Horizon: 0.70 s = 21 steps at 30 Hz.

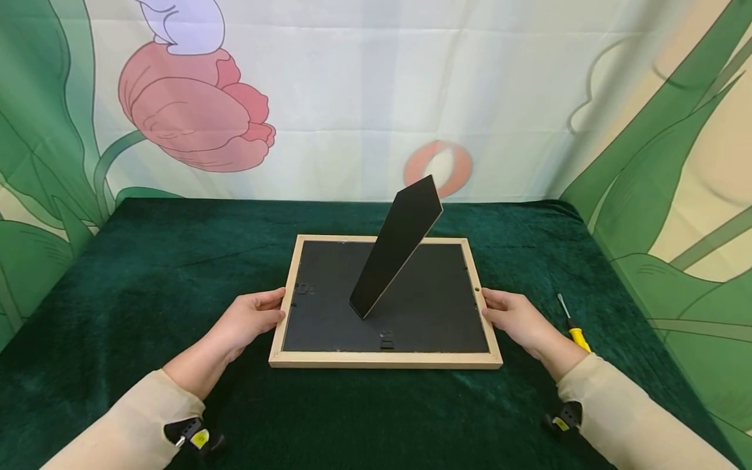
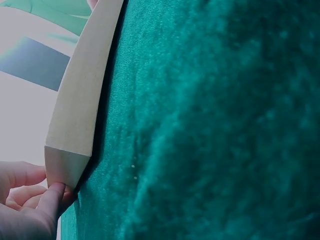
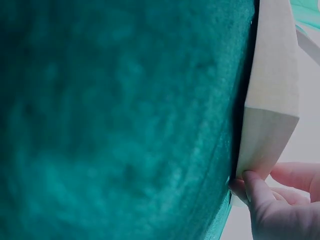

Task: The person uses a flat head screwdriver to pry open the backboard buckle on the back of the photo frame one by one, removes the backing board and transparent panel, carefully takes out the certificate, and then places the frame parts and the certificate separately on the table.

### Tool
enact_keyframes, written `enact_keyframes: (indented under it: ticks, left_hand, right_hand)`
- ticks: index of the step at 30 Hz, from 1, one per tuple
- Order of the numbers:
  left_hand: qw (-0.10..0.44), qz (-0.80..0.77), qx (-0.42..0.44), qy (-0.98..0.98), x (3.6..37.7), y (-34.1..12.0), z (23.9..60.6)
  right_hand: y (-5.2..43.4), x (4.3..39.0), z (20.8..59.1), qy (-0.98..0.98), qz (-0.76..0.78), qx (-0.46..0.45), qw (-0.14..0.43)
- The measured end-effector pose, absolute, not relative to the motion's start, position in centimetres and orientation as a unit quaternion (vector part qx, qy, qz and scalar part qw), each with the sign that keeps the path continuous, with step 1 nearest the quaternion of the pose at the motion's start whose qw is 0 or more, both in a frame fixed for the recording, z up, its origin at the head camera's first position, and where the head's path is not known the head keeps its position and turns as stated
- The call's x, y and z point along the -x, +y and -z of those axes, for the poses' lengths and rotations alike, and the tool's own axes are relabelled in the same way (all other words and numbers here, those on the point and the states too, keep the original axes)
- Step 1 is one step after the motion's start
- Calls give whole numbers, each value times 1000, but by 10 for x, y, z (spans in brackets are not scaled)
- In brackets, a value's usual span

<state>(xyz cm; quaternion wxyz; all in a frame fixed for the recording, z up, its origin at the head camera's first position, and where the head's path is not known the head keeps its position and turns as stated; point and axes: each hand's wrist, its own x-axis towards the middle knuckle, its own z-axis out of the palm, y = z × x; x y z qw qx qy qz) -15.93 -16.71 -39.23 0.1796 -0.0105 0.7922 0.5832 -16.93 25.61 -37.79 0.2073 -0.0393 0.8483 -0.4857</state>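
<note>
A picture frame with a pale wood border lies back side up in front of me. Its black back panel carries a black easel stand, swung out and pointing up and away. My left hand holds the frame's left side, and my right hand holds the right side at about the same height. In the left wrist view, thumb and fingers pinch the wood near a corner. The right wrist view has the same pinch, with fingertips low on the wooden edge. The frame's front is hidden.
A screwdriver with a yellow handle lies right of the frame, partly behind my right forearm. Dark green velvet cloth covers the table. A printed curtain hangs along the back and sides.
</note>
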Motion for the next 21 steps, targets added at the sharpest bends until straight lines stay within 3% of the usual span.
enact_keyframes:
  ticks: [21]
  left_hand:
    - [169, -585, -14, 793, 158, -168, 397]
  right_hand:
    - [260, 171, 380, 843, 490, 50, 216]
